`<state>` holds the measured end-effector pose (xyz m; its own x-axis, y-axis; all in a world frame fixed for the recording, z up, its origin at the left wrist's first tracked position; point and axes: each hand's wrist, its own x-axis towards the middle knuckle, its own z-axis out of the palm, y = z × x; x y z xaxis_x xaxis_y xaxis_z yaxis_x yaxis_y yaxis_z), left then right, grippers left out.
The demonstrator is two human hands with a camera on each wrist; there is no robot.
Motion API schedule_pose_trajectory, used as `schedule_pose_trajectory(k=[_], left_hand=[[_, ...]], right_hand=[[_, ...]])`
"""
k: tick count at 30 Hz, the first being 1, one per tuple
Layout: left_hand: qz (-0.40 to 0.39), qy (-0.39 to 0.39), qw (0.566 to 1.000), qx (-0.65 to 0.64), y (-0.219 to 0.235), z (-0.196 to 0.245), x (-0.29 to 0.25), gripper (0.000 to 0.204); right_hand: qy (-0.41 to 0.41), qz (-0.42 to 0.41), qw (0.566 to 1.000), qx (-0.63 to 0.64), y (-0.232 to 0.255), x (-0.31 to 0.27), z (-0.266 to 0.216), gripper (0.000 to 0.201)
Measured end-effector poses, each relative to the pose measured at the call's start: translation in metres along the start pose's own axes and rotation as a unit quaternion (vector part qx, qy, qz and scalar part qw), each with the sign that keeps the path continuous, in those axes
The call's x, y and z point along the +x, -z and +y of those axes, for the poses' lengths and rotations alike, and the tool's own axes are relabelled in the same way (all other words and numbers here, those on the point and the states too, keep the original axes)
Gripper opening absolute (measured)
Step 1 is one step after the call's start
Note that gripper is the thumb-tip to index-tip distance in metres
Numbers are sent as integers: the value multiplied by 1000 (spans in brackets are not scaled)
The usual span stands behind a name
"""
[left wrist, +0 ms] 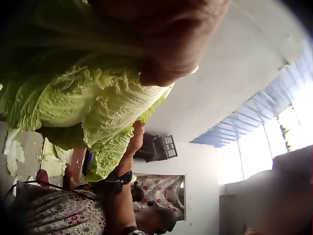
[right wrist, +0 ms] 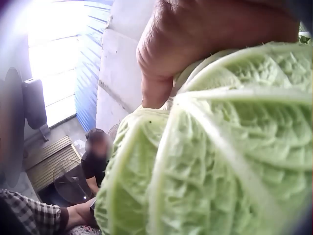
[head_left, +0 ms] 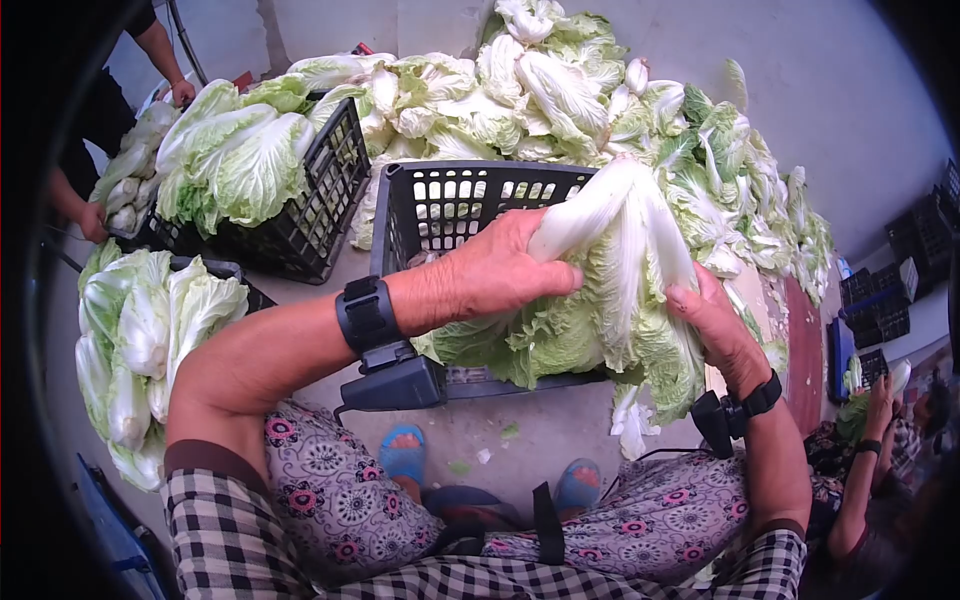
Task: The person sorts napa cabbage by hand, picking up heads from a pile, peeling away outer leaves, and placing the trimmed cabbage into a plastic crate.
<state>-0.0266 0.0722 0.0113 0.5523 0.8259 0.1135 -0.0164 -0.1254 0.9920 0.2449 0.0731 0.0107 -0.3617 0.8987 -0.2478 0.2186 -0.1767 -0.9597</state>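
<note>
Both hands hold a napa cabbage (head_left: 630, 270) over the near side of a black plastic crate (head_left: 430, 172), its white base up and its green leaves hanging down. On the left, the left hand (head_left: 500, 270) grips the thick white stalks, thumb across the front. The right hand (head_left: 722, 325) grips the cabbage's right side, with the thumb on the white stalk. Frilly leaves (left wrist: 105, 112) spread below the left hand in the left wrist view. Veined leaves (right wrist: 230, 142) fill much of the right wrist view, under the curled right hand (right wrist: 210, 34). Fingers behind the leaves are hidden.
A large heap of napa cabbages (head_left: 560, 95) lies behind the crate against the wall. Filled crates (head_left: 335, 190) stand at the left, near another person's arms (head_left: 160, 50). Loose leaf scraps (head_left: 632, 425) lie by the crate. Another person (head_left: 870, 470) works at the right.
</note>
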Motion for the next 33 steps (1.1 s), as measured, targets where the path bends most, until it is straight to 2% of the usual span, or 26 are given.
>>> schedule_pose_trajectory(k=[6,9,12,15,18,19,22,23,27,29,32,33], left_hand=[[-34,13,996,-78,-1,-4,2,53],[-38,48,994,-90,2,-2,2,58],[-65,74,985,-144,0,7,1,63],[-90,55,976,-188,4,8,1,67],[-47,40,971,-232,-3,6,3,66],[-28,33,969,-241,-2,6,5,64],[17,12,958,-285,1,7,9,60],[22,4,950,-311,1,6,11,60],[37,-33,936,-348,-6,-5,23,64],[51,-41,926,-371,-16,-5,32,68],[9,-33,918,-394,-27,-3,39,75],[13,-41,933,-356,-32,-1,40,76]], right_hand=[[8,-64,992,107,3,-5,-3,67],[-5,-65,990,126,4,-4,2,68],[0,-32,987,156,-7,-9,-4,70],[-2,-58,985,160,-4,-6,1,76],[27,-111,989,89,-7,-4,-6,85],[20,-107,993,50,-8,-1,-7,98],[26,-90,994,61,-10,4,0,105],[31,-110,991,68,-12,6,2,115],[81,-123,984,104,-43,13,-3,120],[87,-112,985,100,-58,16,-1,113],[95,-64,988,108,-70,21,10,88],[95,-43,988,113,-70,21,11,79]])
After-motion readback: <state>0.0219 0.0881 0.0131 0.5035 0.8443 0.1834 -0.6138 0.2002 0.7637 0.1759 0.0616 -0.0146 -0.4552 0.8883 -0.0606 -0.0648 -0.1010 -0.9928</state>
